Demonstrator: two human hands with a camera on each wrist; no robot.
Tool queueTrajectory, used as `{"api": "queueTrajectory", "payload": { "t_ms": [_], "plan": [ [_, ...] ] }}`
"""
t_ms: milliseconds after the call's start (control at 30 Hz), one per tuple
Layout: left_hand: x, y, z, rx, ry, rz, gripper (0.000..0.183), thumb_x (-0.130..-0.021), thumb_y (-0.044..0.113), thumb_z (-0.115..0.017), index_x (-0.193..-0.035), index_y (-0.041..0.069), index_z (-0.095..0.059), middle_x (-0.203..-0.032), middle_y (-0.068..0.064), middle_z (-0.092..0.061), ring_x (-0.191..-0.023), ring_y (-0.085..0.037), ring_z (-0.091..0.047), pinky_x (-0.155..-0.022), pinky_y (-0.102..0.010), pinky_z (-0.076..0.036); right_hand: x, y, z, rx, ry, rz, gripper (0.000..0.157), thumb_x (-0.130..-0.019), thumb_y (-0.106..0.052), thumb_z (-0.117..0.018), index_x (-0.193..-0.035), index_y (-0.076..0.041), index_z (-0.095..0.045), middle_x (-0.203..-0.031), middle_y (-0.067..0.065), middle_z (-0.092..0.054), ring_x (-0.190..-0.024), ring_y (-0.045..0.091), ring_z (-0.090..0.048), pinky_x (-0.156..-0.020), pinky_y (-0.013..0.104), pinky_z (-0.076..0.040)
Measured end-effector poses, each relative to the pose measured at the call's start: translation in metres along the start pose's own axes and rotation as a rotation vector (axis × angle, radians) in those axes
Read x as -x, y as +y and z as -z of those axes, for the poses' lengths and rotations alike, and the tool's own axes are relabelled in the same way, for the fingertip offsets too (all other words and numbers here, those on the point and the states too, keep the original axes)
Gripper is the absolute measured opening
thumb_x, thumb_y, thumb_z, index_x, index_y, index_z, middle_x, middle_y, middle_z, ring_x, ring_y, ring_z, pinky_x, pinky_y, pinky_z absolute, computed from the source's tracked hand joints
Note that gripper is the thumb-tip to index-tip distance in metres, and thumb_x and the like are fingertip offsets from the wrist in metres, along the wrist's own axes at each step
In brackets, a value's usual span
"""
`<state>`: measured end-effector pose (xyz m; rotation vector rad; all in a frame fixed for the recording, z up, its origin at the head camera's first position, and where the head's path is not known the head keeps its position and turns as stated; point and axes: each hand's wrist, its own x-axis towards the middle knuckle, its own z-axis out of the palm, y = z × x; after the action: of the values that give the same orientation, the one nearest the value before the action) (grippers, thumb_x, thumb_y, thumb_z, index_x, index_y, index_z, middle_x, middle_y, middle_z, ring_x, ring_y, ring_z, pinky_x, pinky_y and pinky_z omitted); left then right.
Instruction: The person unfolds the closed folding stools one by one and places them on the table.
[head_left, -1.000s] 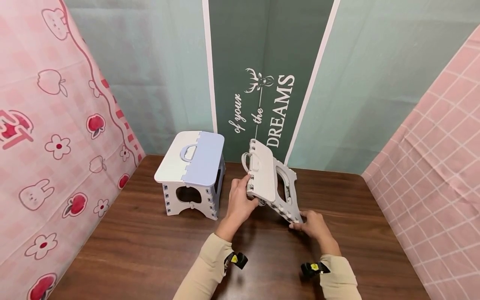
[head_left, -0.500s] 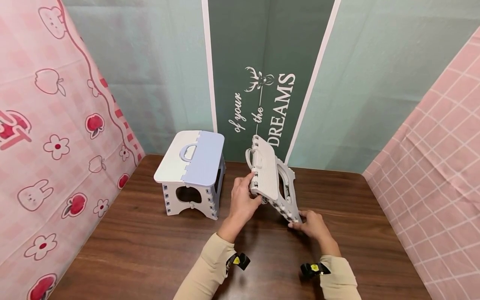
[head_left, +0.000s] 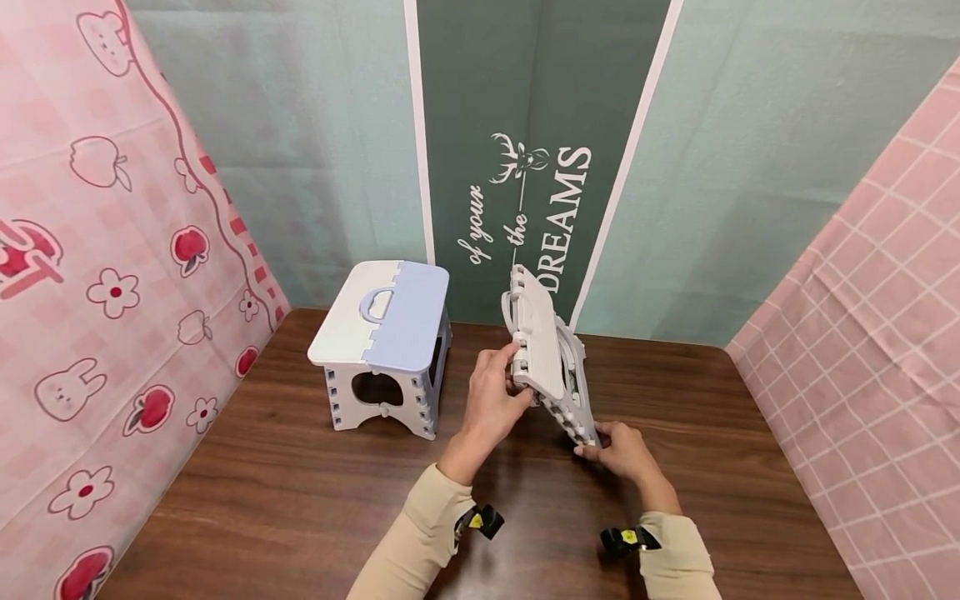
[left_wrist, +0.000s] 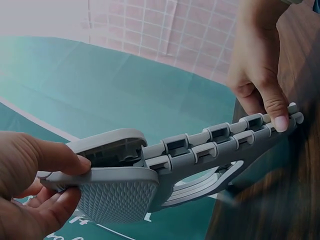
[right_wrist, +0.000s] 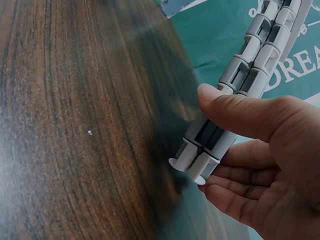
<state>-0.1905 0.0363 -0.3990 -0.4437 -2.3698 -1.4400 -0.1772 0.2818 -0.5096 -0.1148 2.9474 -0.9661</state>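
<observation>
A pale grey folding stool (head_left: 538,333), partly folded, stands tilted between the hands in the head view. Near its hinged edge, my left hand (head_left: 492,400) grips the two seat halves; the left wrist view shows thumb and fingers around the textured seat panel (left_wrist: 120,200). My right hand (head_left: 622,450) pinches the lower end of the folded legs (right_wrist: 240,80), thumb on one side and fingers on the other. The legs lie nearly flat together, while the seat halves bend away from them with a narrow gap between. Whether the lower end touches the table cannot be told.
An unfolded white and lilac stool (head_left: 408,325) stands upright on the wooden table (head_left: 262,500), left of the hands. A green printed cloth (head_left: 540,100) hangs behind. Pink cloths flank the table at left (head_left: 150,333) and right (head_left: 885,292).
My left hand has moved slightly right, swinging the upper part of the stool with it. The seat halves have drawn closer to the legs. My right hand stays almost still.
</observation>
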Motion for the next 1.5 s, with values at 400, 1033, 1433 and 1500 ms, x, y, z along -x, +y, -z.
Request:
{"api": "queueTrajectory", "payload": {
  "t_ms": [400, 1033, 1433, 1500],
  "plan": [
    [-0.004, 0.005, -0.001, 0.008, -0.034, -0.124, 0.063, -0.067, -0.005, -0.076, -0.126, -0.002, -0.053, -0.103, -0.014, -0.049, -0.075, -0.017, -0.055, -0.067, -0.021, -0.046, -0.002, 0.001, 0.001, -0.044, -0.024, -0.018, 0.057, -0.069, -0.029, -0.082, -0.110, 0.007, -0.064, -0.071, 0.003, -0.065, -0.059, 0.010, -0.055, -0.054, 0.029, -0.045],
    [-0.011, 0.016, -0.003, 0.064, -0.135, -0.167, 0.063, -0.067, -0.005, -0.078, -0.125, -0.001, -0.053, -0.100, -0.011, -0.049, -0.078, -0.019, -0.058, -0.071, -0.020, -0.048, -0.002, 0.003, 0.002, -0.124, -0.026, -0.043, 0.054, -0.065, -0.023, -0.085, -0.107, 0.007, -0.066, -0.079, 0.007, -0.067, -0.063, 0.012, -0.056, -0.058, 0.029, -0.045],
    [-0.015, 0.021, -0.005, -0.041, -0.137, -0.212, 0.063, -0.069, 0.002, -0.079, -0.126, 0.002, -0.054, -0.102, -0.009, -0.052, -0.092, -0.019, -0.051, -0.078, -0.028, -0.044, -0.002, 0.000, 0.000, -0.157, -0.044, -0.045, 0.053, -0.065, -0.021, -0.084, -0.107, 0.006, -0.066, -0.076, 0.005, -0.067, -0.063, 0.011, -0.057, -0.057, 0.028, -0.045],
    [-0.016, 0.022, -0.005, -0.042, -0.145, -0.215, 0.063, -0.069, 0.003, -0.079, -0.126, 0.002, -0.053, -0.103, -0.009, -0.052, -0.093, -0.018, -0.052, -0.079, -0.027, -0.044, -0.002, 0.000, 0.000, -0.151, -0.047, -0.037, 0.053, -0.066, -0.021, -0.084, -0.107, 0.007, -0.065, -0.075, 0.005, -0.066, -0.063, 0.012, -0.056, -0.057, 0.028, -0.045]
  ]
}}
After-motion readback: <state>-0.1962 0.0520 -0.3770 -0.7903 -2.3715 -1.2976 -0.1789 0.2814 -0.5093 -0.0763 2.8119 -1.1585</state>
